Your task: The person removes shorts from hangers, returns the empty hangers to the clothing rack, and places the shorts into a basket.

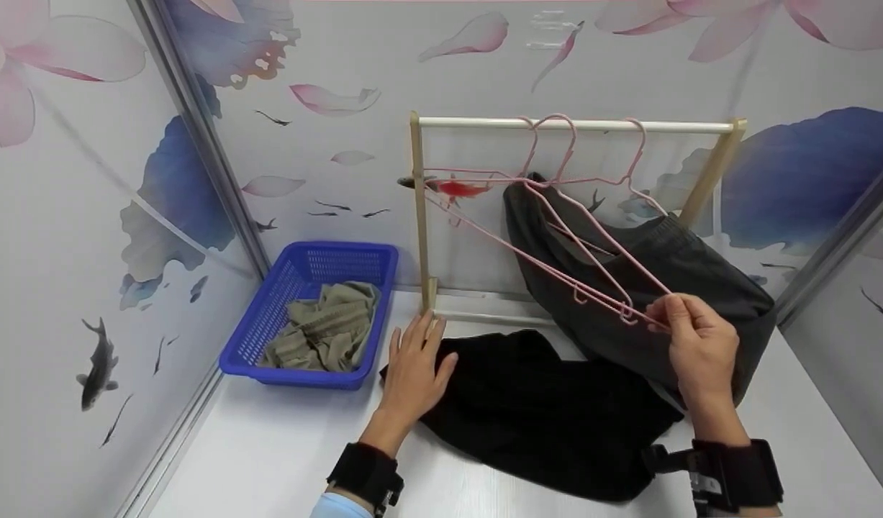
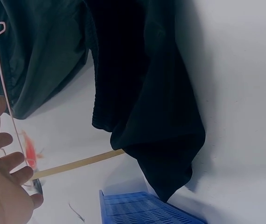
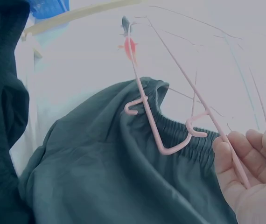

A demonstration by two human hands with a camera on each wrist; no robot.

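Note:
My right hand [image 1: 700,345] pinches one end of a pink clothes hanger [image 3: 184,72] between thumb and fingers. Its hook is up at the rack's rail, and a second pink hanger overlaps it in the head view. Behind them, dark grey elastic-waist pants or shorts [image 1: 722,280] hang from another pink hanger at the right. A black garment [image 1: 542,410] with a gathered waist lies spread on the white table. At that garment's left end is my left hand [image 1: 412,370], fingers extended and holding nothing. In the left wrist view, its fingers [image 2: 11,161] show beside the hanger.
The small clothes rack [image 1: 477,124] has a white rail and wooden posts, standing against the patterned back wall. To its left sits a blue basket [image 1: 243,352] with a crumpled khaki garment [image 1: 329,324] inside. Panel walls enclose the table at left and right.

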